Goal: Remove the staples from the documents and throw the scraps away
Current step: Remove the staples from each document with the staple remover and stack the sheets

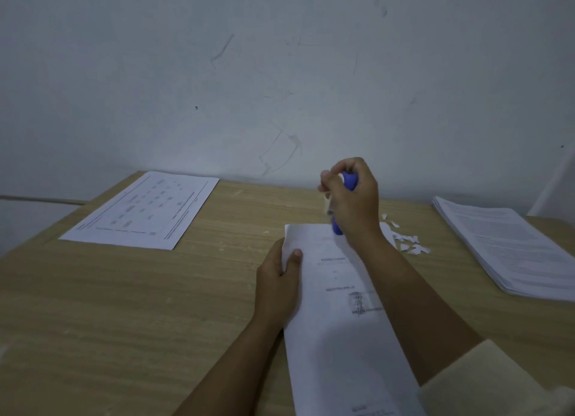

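**Blue staple remover up in the right hand, document pinned by the left**

So here's the scene. The person's left hand (278,283) is on the left edge of the document (336,309), which lies on the wooden bench (124,306) right in front of them. The thumb sits on top of the page near its upper left corner and the rest of the fingers are tucked under or along the edge, so it's closed on the paper.

The right hand (351,197) is raised just past the far end of that document, fingers curled tight around a blue staple remover (349,181). You can see blue poking out at the top of the fist and again below it, just over the top of the page. There's a small pale bit at the fingertips, probably a paper scrap, but it's too blurry to be sure. A light sleeve (485,381) shows on the right arm near the bottom corner.

Just right of the document's top there's a little pile of torn paper scraps (410,244) on the bench. Further right is a thick stack of printed papers (504,247), and off at the far left corner lies a single printed sheet (143,211) with a table on it, well apart from everything else. Plain scuffed wall (280,73) behind it all.
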